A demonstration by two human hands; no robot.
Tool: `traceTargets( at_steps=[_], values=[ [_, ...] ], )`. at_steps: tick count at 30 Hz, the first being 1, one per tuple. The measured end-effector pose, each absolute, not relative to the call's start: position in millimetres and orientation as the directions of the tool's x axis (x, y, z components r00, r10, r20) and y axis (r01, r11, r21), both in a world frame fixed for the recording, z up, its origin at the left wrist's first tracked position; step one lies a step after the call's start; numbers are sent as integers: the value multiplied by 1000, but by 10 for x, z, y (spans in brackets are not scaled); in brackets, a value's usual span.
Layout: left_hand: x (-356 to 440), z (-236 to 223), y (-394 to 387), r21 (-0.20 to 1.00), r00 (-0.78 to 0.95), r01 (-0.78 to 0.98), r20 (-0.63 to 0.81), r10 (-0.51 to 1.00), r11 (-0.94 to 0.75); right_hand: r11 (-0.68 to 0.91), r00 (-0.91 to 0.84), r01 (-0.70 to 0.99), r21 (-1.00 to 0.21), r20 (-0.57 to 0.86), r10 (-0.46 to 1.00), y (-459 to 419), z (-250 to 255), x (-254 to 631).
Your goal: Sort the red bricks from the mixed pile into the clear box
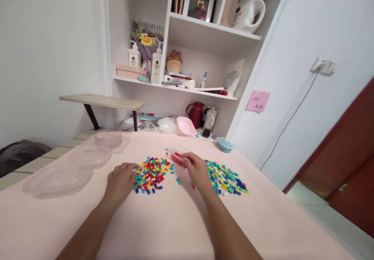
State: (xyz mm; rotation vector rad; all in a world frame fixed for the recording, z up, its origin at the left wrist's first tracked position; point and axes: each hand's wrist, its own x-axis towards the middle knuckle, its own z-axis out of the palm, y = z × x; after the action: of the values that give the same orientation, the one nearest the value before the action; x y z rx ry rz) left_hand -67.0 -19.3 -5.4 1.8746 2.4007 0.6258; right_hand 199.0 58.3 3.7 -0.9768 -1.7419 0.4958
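Two bare hands reach over a pale pink tabletop (157, 229) toward small, bright plastic pieces; our landmark is the small clear tub (179, 148) near the middle, holding red pieces (177, 158).

Our right hand (198, 172) is at the tub's right side, thumb and fingers drawn nearly together by its rim. We cannot tell whether they pinch a piece or the rim, and the hand hides part of the tub's near right side.

Left of the tub, slightly nearer to us, lies a mixed pile (153, 172) of red, yellow, green, blue and white pieces. Our left hand (121, 180) rests at that pile's left edge, fingers loosely curled; its fingertips meet something whitish, too small to name, and we cannot tell whether it is gripped.

Right of the tub spreads a second pile (226, 178), mostly green, blue and yellow, its left part covered by our right hand and wrist. A few loose pieces lie between the piles.

Farther left of the tub stand clear containers (90, 155), their see-through edges hard to separate. Beyond the tub we find a pink tray (186, 126) and a dark red jug (195, 114). Both our forearms are cut off below.
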Motion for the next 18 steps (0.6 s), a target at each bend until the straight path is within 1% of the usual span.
traceTargets(
  at_steps=[3,5,8,12,15,18],
  values=[
    [-667,-50,-204,330,-272,924,223,936,190,626,-304,434,-648,548,779,527,2,1908],
    [-665,-49,-207,332,-274,924,225,935,191,653,-427,468,-595,495,757,504,-35,1843],
    [-661,-52,-208,332,-274,923,224,935,191,678,-538,510,-530,418,732,471,-93,1773],
    [-654,-55,-211,335,-273,923,217,937,192,684,-585,552,-477,362,725,431,-111,1774],
    [-655,-55,-213,334,-273,923,217,937,191,673,-594,541,-504,337,730,430,-74,1818],
    [-658,-56,-211,334,-271,923,217,938,189,645,-533,565,-514,369,761,450,-44,1846]
  ],
)
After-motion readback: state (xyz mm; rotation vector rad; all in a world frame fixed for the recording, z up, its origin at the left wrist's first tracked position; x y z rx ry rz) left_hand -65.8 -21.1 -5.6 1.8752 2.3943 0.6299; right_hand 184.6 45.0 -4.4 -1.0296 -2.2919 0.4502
